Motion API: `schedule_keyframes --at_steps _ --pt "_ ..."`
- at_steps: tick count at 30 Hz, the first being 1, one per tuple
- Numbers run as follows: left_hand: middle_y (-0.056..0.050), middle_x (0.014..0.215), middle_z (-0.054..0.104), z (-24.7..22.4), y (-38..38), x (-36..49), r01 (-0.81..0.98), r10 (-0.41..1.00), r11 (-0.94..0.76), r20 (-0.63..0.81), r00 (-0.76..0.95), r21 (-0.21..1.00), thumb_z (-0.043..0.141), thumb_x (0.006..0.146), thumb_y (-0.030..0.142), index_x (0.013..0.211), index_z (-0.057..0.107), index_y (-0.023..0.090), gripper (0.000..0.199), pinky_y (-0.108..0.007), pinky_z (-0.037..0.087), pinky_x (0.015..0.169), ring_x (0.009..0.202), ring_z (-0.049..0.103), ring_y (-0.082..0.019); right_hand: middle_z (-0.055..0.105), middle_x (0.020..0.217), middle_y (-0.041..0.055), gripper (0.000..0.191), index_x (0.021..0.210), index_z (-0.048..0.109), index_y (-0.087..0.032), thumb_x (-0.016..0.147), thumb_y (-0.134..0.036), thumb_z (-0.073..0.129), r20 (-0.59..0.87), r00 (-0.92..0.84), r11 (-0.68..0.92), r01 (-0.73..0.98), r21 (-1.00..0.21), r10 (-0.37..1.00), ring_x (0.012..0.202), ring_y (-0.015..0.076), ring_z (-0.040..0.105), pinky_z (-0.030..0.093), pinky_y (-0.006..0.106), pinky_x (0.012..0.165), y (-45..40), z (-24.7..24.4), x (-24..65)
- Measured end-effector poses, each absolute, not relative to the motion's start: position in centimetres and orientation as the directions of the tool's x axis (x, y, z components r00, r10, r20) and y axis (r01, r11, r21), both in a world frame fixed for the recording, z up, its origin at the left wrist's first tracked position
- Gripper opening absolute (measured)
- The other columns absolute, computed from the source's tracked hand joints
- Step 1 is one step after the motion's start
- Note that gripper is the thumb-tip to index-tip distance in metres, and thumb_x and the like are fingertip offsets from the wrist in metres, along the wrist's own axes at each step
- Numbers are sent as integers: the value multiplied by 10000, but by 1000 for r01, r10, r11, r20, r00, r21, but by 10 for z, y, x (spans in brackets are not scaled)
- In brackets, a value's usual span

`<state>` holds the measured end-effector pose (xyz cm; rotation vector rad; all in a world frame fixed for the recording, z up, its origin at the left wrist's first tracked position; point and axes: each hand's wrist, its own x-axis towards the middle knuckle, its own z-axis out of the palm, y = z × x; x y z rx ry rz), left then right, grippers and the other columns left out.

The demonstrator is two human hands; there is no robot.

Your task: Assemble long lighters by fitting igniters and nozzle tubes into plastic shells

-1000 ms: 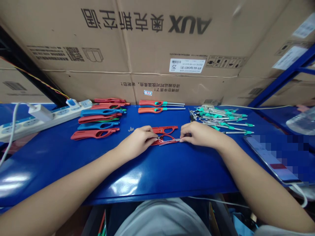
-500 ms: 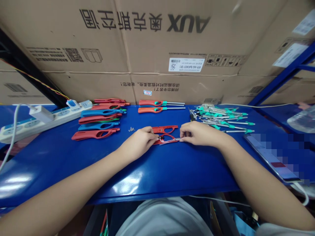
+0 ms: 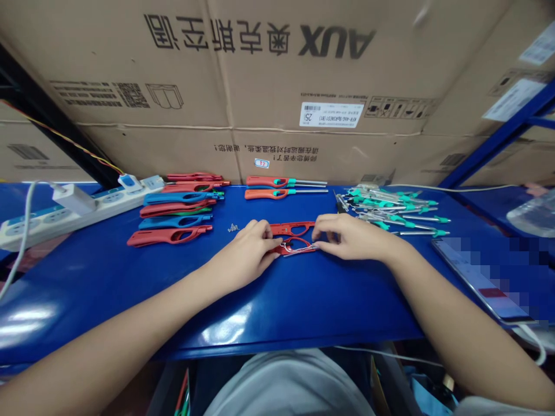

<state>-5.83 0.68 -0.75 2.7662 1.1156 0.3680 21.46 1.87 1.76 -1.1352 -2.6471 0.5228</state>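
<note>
Two red lighter shell halves lie one above the other in the middle of the blue table, the upper half (image 3: 292,229) and the lower half (image 3: 299,243). White wires (image 3: 295,250) run across the lower one. My left hand (image 3: 255,249) has its fingers closed on the left end of the lower half. At the right end, my right hand (image 3: 342,236) is closed in a pinch at the wire ends; what sits between its fingertips is hidden. A thin metal rod shows under the wires.
Red and blue lighter shells (image 3: 171,236) are stacked at left beside a power strip (image 3: 56,216). Finished-looking lighters (image 3: 264,194) lie at the back. Metal rods with green parts (image 3: 390,208) and a phone (image 3: 485,280) are at right. Small screws (image 3: 233,227) lie near my left hand.
My right hand has shifted slightly left and over the right end of the upper half. My left fingers have spread a little along the lower half, with the thumb lower.
</note>
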Motion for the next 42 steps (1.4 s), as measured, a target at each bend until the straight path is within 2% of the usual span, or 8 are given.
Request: schedule_keyframes --at_steps 5,7,11,17,23,29,35,42 --pt "-118 1156 656 -18 11 -55 552 653 -740 214 727 385 589 977 197 1244 683 165 285 -395 511 980 1079 617 -240 682 1076 59 147 1037 703 -203 956 -249 589 176 -669 683 649 -334 722 846 164 636 452 276 731 16 4 199" --pt "-111 1167 688 -20 11 -53 536 655 -735 229 720 414 612 969 212 1260 661 164 298 -391 520 977 1090 639 -241 690 1059 47 134 1018 707 -206 955 -256 600 173 -667 683 660 -314 724 830 159 638 437 270 707 15 0 194" --pt "-75 1103 735 -20 9 -51 513 640 -745 240 730 427 631 967 249 1134 702 175 196 -373 538 932 1028 679 -227 696 994 42 160 926 711 -191 967 -247 567 141 -660 667 685 -293 738 813 156 635 402 259 660 14 -1 191" --pt "-66 1115 743 -19 7 -51 483 576 -810 290 764 333 579 1000 269 1140 715 178 216 -344 545 920 1007 695 -211 692 1031 50 112 962 708 -193 928 -245 614 84 -651 642 706 -298 755 829 164 636 373 256 639 13 6 193" --pt "-98 1073 724 -18 2 -49 544 555 -832 217 803 112 489 1037 264 1071 729 145 269 -351 557 891 1005 675 -226 680 1030 61 112 930 690 -184 950 -228 589 43 -655 635 712 -299 754 887 186 636 381 265 662 17 4 194" --pt "-116 1009 703 -17 0 -44 501 483 -860 165 860 -93 396 1065 235 1035 718 104 349 -369 549 896 989 648 -238 684 1003 74 140 923 689 -164 964 -198 560 83 -678 665 678 -315 730 853 185 626 410 279 711 21 -4 196" --pt "-120 979 696 -17 0 -46 482 467 -872 150 871 -85 419 1053 206 972 724 97 334 -382 547 880 943 646 -238 691 932 79 115 865 690 -148 931 -162 597 160 -678 667 601 -441 717 800 168 619 449 283 729 24 -12 193" --pt "-112 955 705 -12 2 -52 511 519 -855 157 840 92 456 1043 211 986 735 109 302 -371 537 875 914 671 -231 690 896 68 134 836 704 -155 927 -204 618 154 -662 609 540 -580 734 769 158 619 469 288 718 25 -12 191"
